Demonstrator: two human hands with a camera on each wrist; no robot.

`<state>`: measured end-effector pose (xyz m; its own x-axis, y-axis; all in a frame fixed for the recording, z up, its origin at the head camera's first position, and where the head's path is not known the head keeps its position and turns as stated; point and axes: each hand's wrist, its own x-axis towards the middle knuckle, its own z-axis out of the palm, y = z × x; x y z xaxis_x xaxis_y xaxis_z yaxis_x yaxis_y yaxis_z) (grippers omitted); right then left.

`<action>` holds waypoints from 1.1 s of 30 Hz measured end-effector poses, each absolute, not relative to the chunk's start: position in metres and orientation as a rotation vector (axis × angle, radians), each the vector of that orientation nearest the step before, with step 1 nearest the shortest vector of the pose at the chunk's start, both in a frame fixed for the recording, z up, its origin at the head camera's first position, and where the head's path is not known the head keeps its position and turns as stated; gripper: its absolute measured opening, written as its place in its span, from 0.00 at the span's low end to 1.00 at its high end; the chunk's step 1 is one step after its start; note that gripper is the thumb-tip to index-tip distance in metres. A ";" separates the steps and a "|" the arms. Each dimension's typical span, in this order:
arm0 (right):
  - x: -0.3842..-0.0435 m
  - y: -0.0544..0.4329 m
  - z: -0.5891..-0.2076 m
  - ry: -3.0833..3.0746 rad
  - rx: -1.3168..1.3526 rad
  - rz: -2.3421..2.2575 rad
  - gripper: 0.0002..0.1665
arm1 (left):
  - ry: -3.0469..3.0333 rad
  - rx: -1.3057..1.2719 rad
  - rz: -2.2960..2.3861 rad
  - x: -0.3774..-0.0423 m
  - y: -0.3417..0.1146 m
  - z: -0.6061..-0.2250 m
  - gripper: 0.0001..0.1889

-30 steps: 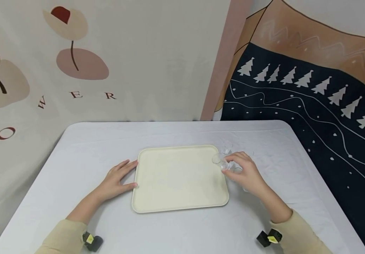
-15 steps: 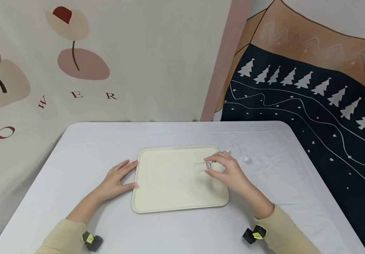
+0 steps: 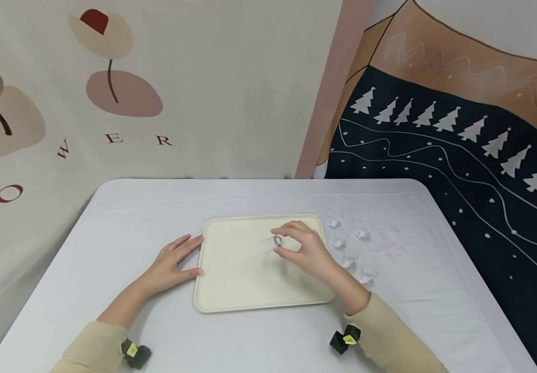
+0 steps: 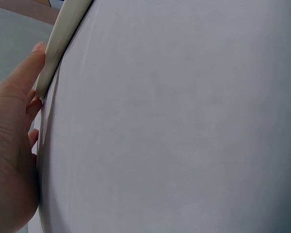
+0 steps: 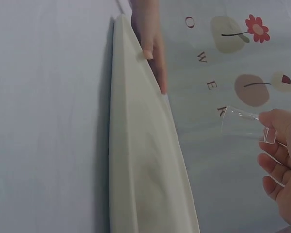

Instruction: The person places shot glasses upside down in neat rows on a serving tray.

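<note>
My right hand (image 3: pixel 307 249) pinches a small clear glass (image 3: pixel 278 241) by its thick base, between thumb and fingers, above the right half of a cream tray (image 3: pixel 245 280). Its wide mouth points left, so the glass lies on its side in the air; the right wrist view shows the flared glass (image 5: pixel 241 125) clearly. At the tray's left rim rests my left hand (image 3: pixel 171 265), fingers and thumb spread and fairly straight, the tips touching the edge. The left wrist view has that hand (image 4: pixel 14 111) against the rim of the tray (image 4: pixel 63 41).
Several more clear glasses stand just right of the tray, among them a nearer glass (image 3: pixel 367 274) and a farther glass (image 3: pixel 363 230). A white cloth (image 3: pixel 156 331) covers the table. Behind it hangs a printed curtain (image 3: pixel 231 103).
My right hand has carried the glass leftward from the tray's right edge to over the tray, bringing the other glasses into view. My left hand has stayed at the left rim.
</note>
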<state>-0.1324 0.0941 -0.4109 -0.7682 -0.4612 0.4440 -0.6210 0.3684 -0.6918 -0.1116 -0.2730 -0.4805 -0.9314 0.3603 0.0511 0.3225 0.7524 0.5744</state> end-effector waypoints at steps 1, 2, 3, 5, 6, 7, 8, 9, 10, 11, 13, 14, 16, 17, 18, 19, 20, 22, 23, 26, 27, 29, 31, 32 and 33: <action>-0.133 0.090 -0.412 -2.440 0.985 1.371 0.20 | 2.881 0.566 0.929 -0.111 -0.273 -0.480 0.43; -0.133 0.087 -0.413 -2.432 0.989 1.383 0.20 | 2.882 0.568 0.928 -0.111 -0.273 -0.480 0.43; -0.133 0.083 -0.414 -2.422 0.994 1.396 0.20 | 2.882 0.569 0.929 -0.111 -0.272 -0.480 0.43; -0.134 0.075 -0.415 -2.411 0.999 1.418 0.20 | 2.882 0.566 0.929 -0.111 -0.272 -0.480 0.43; -0.134 0.071 -0.416 -2.406 1.001 1.430 0.20 | 2.883 0.564 0.926 -0.111 -0.272 -0.479 0.43; -0.135 0.067 -0.416 -2.404 1.004 1.441 0.19 | 2.885 0.562 0.924 -0.111 -0.271 -0.479 0.43; -0.135 0.064 -0.417 -2.403 1.006 1.453 0.19 | 2.886 0.561 0.920 -0.110 -0.271 -0.479 0.43; -0.135 0.060 -0.417 -2.402 1.007 1.464 0.19 | 2.885 0.559 0.920 -0.110 -0.271 -0.479 0.43; -0.136 0.056 -0.419 -2.402 1.007 1.475 0.19 | 2.885 0.557 0.918 -0.110 -0.271 -0.479 0.43; -0.136 0.053 -0.420 -2.402 1.008 1.484 0.19 | 2.885 0.556 0.915 -0.110 -0.271 -0.478 0.43; -0.138 0.046 -0.421 -2.396 1.013 1.499 0.18 | 2.883 0.554 0.918 -0.110 -0.271 -0.478 0.43; -0.138 0.042 -0.423 -2.396 1.014 1.501 0.18 | 2.885 0.557 0.921 -0.110 -0.270 -0.478 0.43; -0.140 0.036 -0.425 -2.393 1.017 1.512 0.19 | 2.888 0.566 0.926 -0.110 -0.270 -0.479 0.43; -0.140 0.033 -0.426 -2.391 1.020 1.516 0.19 | 2.890 0.574 0.928 -0.110 -0.271 -0.478 0.43; -0.141 0.029 -0.427 -2.391 1.020 1.519 0.19 | 2.893 0.570 0.928 -0.110 -0.271 -0.479 0.43; -0.141 0.026 -0.429 -2.393 1.019 1.523 0.19 | 2.896 0.568 0.927 -0.110 -0.271 -0.479 0.43; -0.142 0.023 -0.430 -2.395 1.020 1.530 0.19 | 2.897 0.562 0.923 -0.110 -0.271 -0.479 0.43; -0.144 0.018 -0.433 -2.400 1.019 1.532 0.18 | 2.894 0.548 0.916 -0.110 -0.271 -0.480 0.43; -0.144 0.015 -0.435 -2.403 1.022 1.528 0.18 | 2.894 0.540 0.911 -0.110 -0.272 -0.481 0.43; -0.147 0.006 -0.440 -2.398 1.037 1.505 0.18 | 2.891 0.531 0.901 -0.110 -0.272 -0.482 0.43; -0.148 0.004 -0.441 -2.395 1.045 1.494 0.18 | 2.892 0.533 0.898 -0.109 -0.272 -0.481 0.43; -0.150 -0.002 -0.443 -2.396 1.058 1.471 0.18 | 2.892 0.534 0.894 -0.109 -0.272 -0.480 0.43; -0.150 -0.008 -0.445 -2.406 1.068 1.447 0.18 | 2.891 0.537 0.894 -0.109 -0.271 -0.479 0.43; -0.151 -0.010 -0.445 -2.420 1.073 1.436 0.18 | 2.891 0.538 0.894 -0.109 -0.271 -0.478 0.43; -0.150 -0.013 -0.445 -2.435 1.076 1.427 0.19 | 2.890 0.539 0.896 -0.109 -0.271 -0.478 0.43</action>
